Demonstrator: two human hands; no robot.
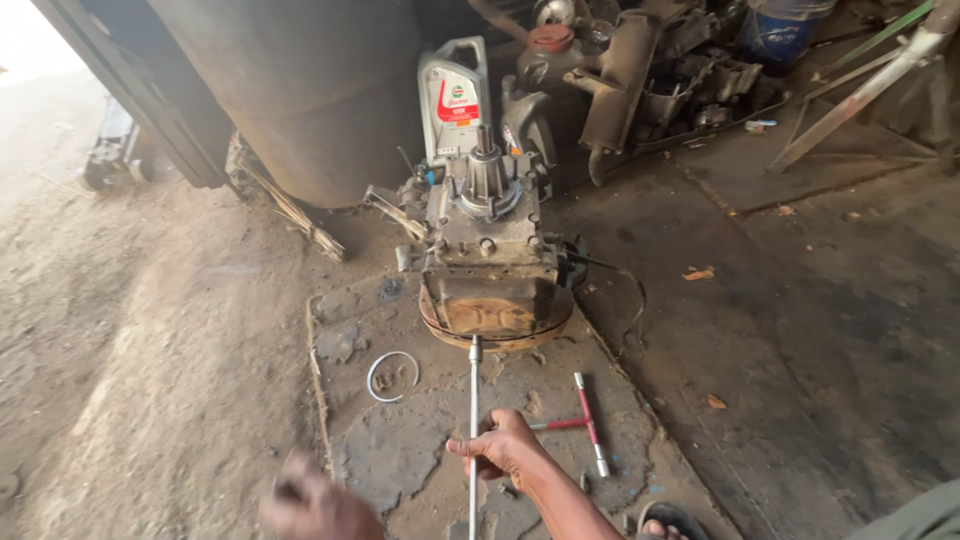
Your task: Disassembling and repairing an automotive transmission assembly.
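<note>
A person works on a gearbox [487, 235] on a dirty floor with a long rod [474, 420]

The right hand [505, 447] is closed tight around the rod, about halfway up. The rod runs straight away from the person, and its far tip sits at the bottom edge of the gearbox, where the rusty open face shows. The right arm reaches in from low on the right, with the wrist straight. The left hand [312, 508] is low and blurry, off to the left and not touching the rod; I cannot tell if it is open or closed. The gearbox stands on a round base, and its parts look bolted on. A red T-wrench [585, 423] lies just right of the hand, a ring [391, 375] lies to the left, and a grey oil jug [455, 98] stands behind
</note>
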